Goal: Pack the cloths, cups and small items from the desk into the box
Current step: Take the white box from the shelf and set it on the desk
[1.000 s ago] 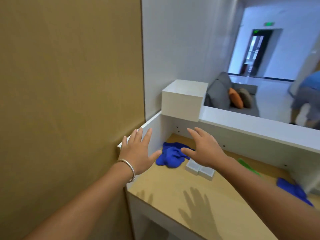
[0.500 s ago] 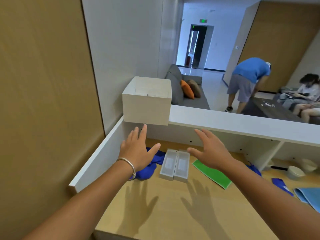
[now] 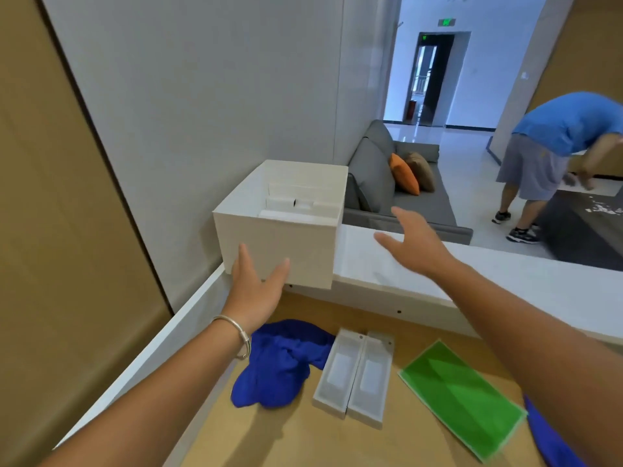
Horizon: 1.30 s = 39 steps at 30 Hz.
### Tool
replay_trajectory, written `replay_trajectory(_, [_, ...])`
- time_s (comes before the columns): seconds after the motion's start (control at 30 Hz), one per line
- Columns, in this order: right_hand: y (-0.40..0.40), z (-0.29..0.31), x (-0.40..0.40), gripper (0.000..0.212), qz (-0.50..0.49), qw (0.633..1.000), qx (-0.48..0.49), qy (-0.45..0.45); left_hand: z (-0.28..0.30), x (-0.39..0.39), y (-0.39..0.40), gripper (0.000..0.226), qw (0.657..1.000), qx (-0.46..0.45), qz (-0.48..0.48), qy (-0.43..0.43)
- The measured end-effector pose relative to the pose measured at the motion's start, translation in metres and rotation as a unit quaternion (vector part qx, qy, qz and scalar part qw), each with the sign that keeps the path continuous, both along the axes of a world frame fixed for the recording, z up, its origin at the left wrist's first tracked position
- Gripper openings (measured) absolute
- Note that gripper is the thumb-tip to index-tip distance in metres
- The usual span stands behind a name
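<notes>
A white open-topped box (image 3: 286, 237) stands on the desk's raised white ledge (image 3: 472, 281) at the back left, with white pieces inside. My left hand (image 3: 256, 284) is open, its fingertips touching the box's front lower face. My right hand (image 3: 414, 244) is open, in the air just right of the box, above the ledge. On the wooden desk (image 3: 303, 439) lie a crumpled blue cloth (image 3: 279, 362), two white oblong cases (image 3: 355, 372) side by side, a flat green cloth (image 3: 462, 399), and part of another blue cloth (image 3: 546, 439) under my right forearm.
A tan panel and grey wall close the left side. Beyond the ledge are a grey sofa (image 3: 381, 183) with cushions, a dark low table, and a person (image 3: 553, 143) in a blue shirt bending over at the right.
Both hands rose from above the desk items toward the box; the left now touches its front, the right is beside it. The view tilted up and nearer.
</notes>
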State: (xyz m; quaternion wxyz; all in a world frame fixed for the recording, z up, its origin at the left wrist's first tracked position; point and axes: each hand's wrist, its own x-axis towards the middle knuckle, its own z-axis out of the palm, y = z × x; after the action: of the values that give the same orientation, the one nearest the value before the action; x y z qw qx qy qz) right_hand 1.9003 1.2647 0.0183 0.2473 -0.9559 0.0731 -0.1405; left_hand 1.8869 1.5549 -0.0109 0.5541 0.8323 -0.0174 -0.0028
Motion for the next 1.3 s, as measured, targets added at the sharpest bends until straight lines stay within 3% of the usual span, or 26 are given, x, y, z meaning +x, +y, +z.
replay_trajectory(0.17, [-0.017,0.023,0.106,0.069,0.036,0.997,0.062,-0.031,0.014,0.031,-0.022,0.096,0.993,-0.081,0.065,0.061])
replay_trajectory(0.3, [-0.017,0.033,0.173,0.064,0.051,0.992,0.119,-0.005,0.013,0.044,-0.034,0.101,0.983,-0.118,0.118,0.074])
replay_trajectory(0.43, [-0.009,0.034,0.215,0.077,0.071,0.951,0.294,0.069,0.012,0.050,-0.037,0.103,0.977,-0.136,0.147,0.080])
replay_trajectory(0.5, [-0.007,0.031,0.226,0.080,0.080,0.933,0.337,0.100,0.012,0.053,-0.037,0.103,0.976,-0.135,0.154,0.078])
replay_trajectory(0.63, [-0.004,0.027,0.232,0.047,0.089,0.923,0.361,0.097,0.016,0.055,-0.036,0.103,0.972,-0.146,0.163,0.083])
replay_trajectory(0.73, [-0.009,0.027,0.221,0.038,0.055,0.937,0.337,0.078,0.023,0.053,-0.032,0.097,0.965,-0.181,0.166,0.095])
replay_trajectory(0.83, [-0.014,0.029,0.193,0.035,0.025,0.955,0.285,0.078,0.031,0.048,-0.022,0.070,0.962,-0.203,0.147,0.107])
replay_trajectory(0.93, [-0.015,0.042,0.149,0.017,0.005,0.980,0.178,0.087,0.040,0.041,-0.002,0.045,0.971,-0.178,0.096,0.125])
replay_trajectory(1.17, [0.008,0.075,-0.006,0.016,0.000,0.985,-0.096,0.144,0.043,-0.004,0.050,0.046,0.990,-0.088,-0.056,0.100])
replay_trajectory(1.3, [0.030,0.069,-0.099,0.017,-0.034,0.977,-0.130,0.166,0.034,-0.045,0.077,0.047,0.983,-0.076,-0.134,0.103])
